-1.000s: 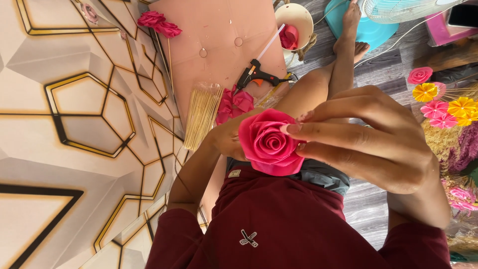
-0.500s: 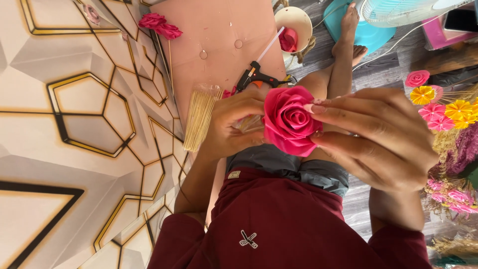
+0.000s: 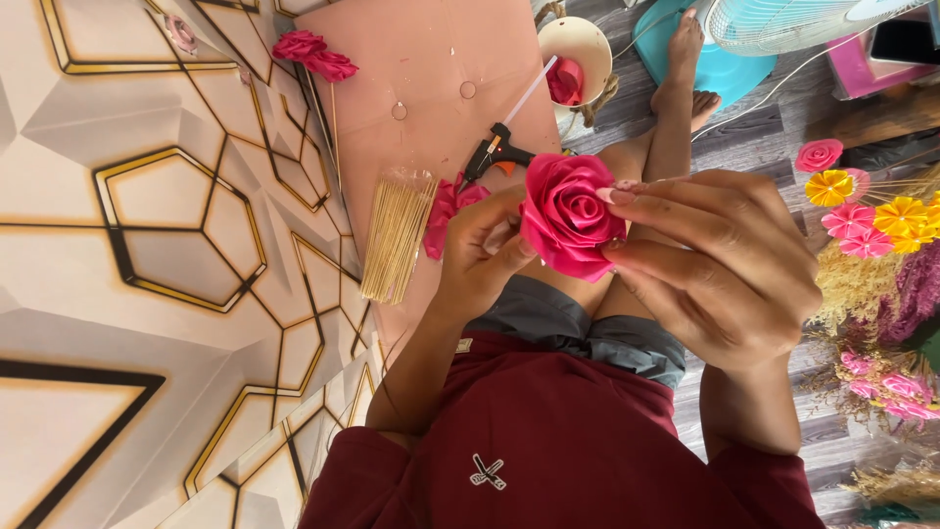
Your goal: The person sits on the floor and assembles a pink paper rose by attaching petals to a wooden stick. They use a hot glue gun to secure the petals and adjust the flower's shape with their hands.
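Note:
A deep pink ribbon rose (image 3: 568, 216) is held up over my lap between both hands. My left hand (image 3: 480, 250) grips it from the left, thumb against its lower edge. My right hand (image 3: 715, 264) closes on it from the right, fingertips on the outer petals at the top and side. Under the hands are my maroon shirt, grey shorts and bare legs.
A pink board (image 3: 431, 88) lies ahead with a black glue gun (image 3: 494, 157), a bundle of thin wooden sticks (image 3: 397, 235) and loose pink petals (image 3: 446, 211). Two finished roses (image 3: 313, 51) sit at its far corner. A bowl (image 3: 578, 59), a fan (image 3: 783, 20) and coloured flowers (image 3: 871, 211) stand to the right.
Both hands have lifted the rose away from my body and a little to the right. My right fingers have shifted along its petals.

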